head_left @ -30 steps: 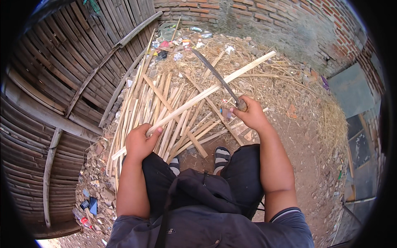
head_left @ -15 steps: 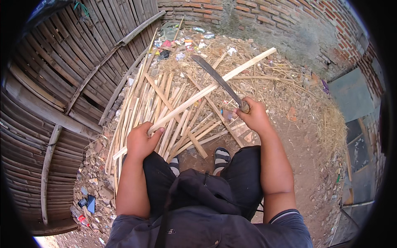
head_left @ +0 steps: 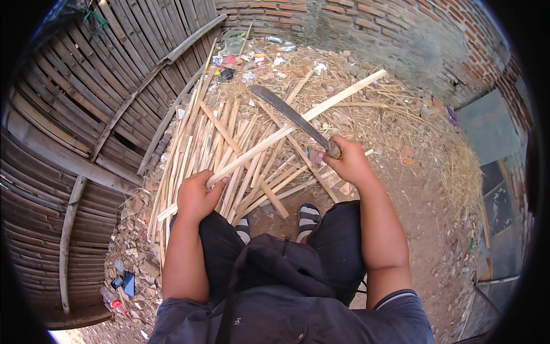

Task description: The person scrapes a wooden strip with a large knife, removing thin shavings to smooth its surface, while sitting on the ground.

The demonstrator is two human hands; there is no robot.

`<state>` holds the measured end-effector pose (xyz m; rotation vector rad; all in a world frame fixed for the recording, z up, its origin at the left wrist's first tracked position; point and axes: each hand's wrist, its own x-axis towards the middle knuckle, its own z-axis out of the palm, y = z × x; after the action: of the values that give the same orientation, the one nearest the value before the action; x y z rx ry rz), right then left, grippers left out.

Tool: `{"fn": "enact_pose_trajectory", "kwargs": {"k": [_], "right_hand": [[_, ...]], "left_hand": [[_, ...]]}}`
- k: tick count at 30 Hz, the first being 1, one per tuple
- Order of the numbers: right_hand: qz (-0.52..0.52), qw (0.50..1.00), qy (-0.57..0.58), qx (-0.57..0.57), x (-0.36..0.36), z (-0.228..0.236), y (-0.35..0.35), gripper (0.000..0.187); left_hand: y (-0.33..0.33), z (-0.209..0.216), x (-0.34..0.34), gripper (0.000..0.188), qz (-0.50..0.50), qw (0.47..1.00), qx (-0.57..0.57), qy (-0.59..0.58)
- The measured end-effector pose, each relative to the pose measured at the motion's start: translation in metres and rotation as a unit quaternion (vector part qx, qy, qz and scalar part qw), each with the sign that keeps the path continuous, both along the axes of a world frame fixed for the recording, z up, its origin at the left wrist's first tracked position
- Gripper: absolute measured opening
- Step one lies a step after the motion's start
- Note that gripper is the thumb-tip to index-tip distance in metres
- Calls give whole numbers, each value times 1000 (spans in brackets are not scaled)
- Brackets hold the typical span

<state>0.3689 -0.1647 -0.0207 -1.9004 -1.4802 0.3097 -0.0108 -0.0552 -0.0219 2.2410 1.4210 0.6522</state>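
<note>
My left hand (head_left: 198, 194) is closed round the lower part of a long, pale bamboo strip (head_left: 260, 147), which slants up and away to the right. In my right hand (head_left: 347, 160) is the handle of a machete (head_left: 286, 109), with a dark, slightly curved blade. The blade crosses the strip past its middle, pointing away to the left; whether its edge bites into the strip I cannot tell. Beneath the strip lies a loose pile of cut bamboo strips (head_left: 232, 135), several crossing one another on the ground.
A bamboo-slat wall (head_left: 74, 97) rises on the left, and a brick wall (head_left: 366, 28) closes the far side. Litter (head_left: 246, 63) and dry straw (head_left: 458, 166) lie on the dirt. At lower left are a dark phone (head_left: 129, 284) and a plastic bottle (head_left: 114, 302). My sandalled feet (head_left: 308, 219) stand near the pile.
The machete has slid down along the strip toward me, its tip swinging left and lower. My right hand has shifted slightly left and nearer. My left hand keeps its grip with little movement.
</note>
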Motion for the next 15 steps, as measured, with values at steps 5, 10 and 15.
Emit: {"fn": "enact_pose_trajectory", "kwargs": {"k": [5, 10, 15], "right_hand": [[134, 973, -181, -47, -43, 16, -3, 32], [-44, 999, -6, -24, 2, 12, 11, 33], [11, 929, 367, 53, -20, 11, 21, 29]], "left_hand": [[-2, -1, -3, 37, -27, 1000, 10, 6], [10, 0, -5, 41, 27, 999, -8, -28], [48, 19, 0, 49, 43, 994, 30, -99]]}}
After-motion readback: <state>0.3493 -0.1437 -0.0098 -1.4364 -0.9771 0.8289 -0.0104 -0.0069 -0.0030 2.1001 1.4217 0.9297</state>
